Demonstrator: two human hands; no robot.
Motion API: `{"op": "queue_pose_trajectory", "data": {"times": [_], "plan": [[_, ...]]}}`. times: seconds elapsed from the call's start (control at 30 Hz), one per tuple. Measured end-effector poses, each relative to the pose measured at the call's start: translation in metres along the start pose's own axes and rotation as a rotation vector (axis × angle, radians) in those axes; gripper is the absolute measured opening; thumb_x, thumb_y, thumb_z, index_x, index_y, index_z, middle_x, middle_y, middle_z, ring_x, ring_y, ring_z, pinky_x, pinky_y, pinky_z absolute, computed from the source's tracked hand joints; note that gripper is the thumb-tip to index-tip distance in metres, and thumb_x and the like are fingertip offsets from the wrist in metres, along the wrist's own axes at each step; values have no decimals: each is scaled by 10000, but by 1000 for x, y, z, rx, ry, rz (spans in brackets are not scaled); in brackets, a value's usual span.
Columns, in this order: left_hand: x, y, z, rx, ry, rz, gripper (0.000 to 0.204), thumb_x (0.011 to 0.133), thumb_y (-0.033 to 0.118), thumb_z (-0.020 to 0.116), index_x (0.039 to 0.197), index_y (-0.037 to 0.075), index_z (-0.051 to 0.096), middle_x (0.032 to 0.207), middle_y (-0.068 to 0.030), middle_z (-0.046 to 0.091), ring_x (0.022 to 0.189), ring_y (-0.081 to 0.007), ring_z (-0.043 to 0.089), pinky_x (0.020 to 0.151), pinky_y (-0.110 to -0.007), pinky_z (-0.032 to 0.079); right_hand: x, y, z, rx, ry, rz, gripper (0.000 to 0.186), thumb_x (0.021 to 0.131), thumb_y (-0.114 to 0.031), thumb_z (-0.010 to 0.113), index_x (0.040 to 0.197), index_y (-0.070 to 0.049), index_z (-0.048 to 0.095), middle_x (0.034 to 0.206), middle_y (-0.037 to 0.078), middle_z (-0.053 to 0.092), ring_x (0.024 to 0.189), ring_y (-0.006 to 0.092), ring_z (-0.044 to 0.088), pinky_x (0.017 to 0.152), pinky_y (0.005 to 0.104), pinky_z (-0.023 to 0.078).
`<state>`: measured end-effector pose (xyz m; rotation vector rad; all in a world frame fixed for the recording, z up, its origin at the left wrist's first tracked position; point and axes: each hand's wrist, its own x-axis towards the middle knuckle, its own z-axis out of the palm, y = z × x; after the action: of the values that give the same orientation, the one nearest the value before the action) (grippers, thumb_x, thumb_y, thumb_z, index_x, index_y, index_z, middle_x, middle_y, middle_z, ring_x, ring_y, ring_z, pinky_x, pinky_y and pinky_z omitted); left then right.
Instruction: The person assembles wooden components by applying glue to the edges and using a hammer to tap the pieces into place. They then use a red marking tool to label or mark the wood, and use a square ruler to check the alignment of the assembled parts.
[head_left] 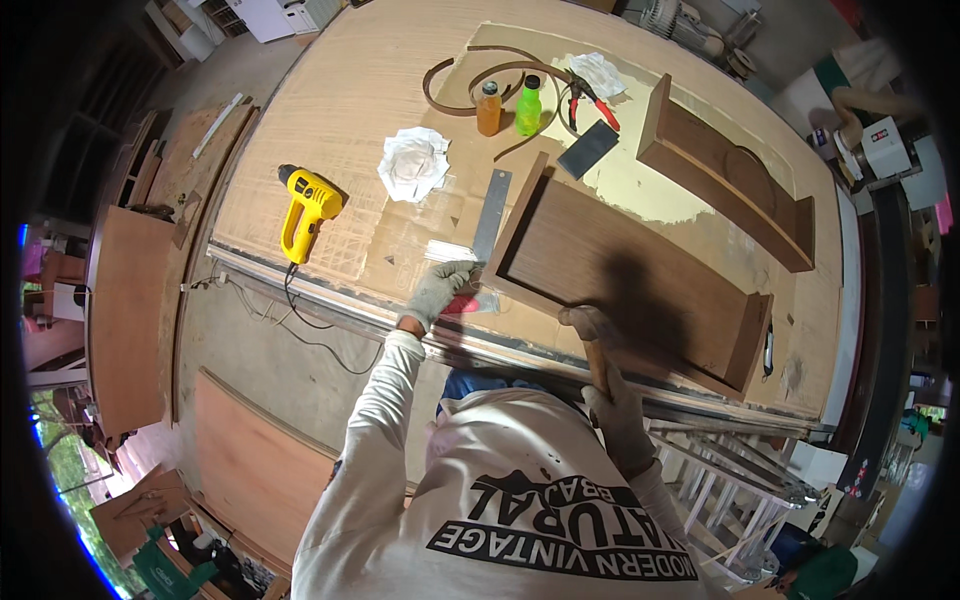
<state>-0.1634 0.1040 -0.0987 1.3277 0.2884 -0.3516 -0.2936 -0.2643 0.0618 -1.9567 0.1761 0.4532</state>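
Observation:
My left hand point(441, 288), in a grey work glove, rests on a clear plastic bag with red contents point(468, 303) next to the near left corner of a dark brown wooden shelf piece point(620, 270). My right hand point(620, 418), also gloved, grips the wooden handle of a hammer point(590, 330) whose head lies at the shelf piece's near edge. A steel ruler point(492, 215) lies beside the shelf's left end, just beyond my left hand.
A yellow heat gun point(305, 208) lies on the big plywood worktop point(350, 120), its cord hanging over the edge. Crumpled white cloth point(413, 163), an orange bottle point(488, 107), a green bottle point(528, 106), red-handled pliers point(590, 100), edge banding strips and a second shelf piece point(722, 168) sit farther back.

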Motion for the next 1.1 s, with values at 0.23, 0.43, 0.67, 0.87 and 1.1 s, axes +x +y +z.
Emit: {"op": "queue_pose_trajectory", "data": {"times": [0.23,0.43,0.67,0.87,1.1], "plan": [[37,26,-23,737,996,423,488,957,198,607,1358,-73,545,1277,-295,625,1195,-458,585,1051,-492,448,2,-20,2,-228,-28,-66,711,830,-99,702,1506,-88,484,889,256,645,754,341,671,719,415,518],[122,96,-77,905,1063,-126,705,894,537,691,1282,-44,601,1268,-262,606,1216,-402,563,1036,-475,452,-14,-33,25,-116,61,38,696,853,-50,673,1520,-111,484,861,163,682,717,217,669,679,334,521],[172,66,-113,1332,990,-83,574,910,577,645,1098,41,730,1151,-210,694,1155,-385,634,931,-492,517,-36,-71,56,-70,91,223,762,864,-39,650,1570,-189,404,733,135,683,591,175,652,548,354,504],[174,131,-108,126,602,466,312,959,250,638,1038,-50,672,938,-100,706,818,-221,644,752,-371,506,-39,-70,58,-59,78,273,707,905,-102,640,1567,-119,392,694,152,656,578,209,656,539,368,501],[48,206,-43,-610,235,408,101,926,80,580,928,9,653,871,-77,675,784,-179,654,742,-311,546,-19,-54,38,22,63,173,654,918,-84,656,1536,-68,441,696,92,635,566,147,612,546,323,505]]}}
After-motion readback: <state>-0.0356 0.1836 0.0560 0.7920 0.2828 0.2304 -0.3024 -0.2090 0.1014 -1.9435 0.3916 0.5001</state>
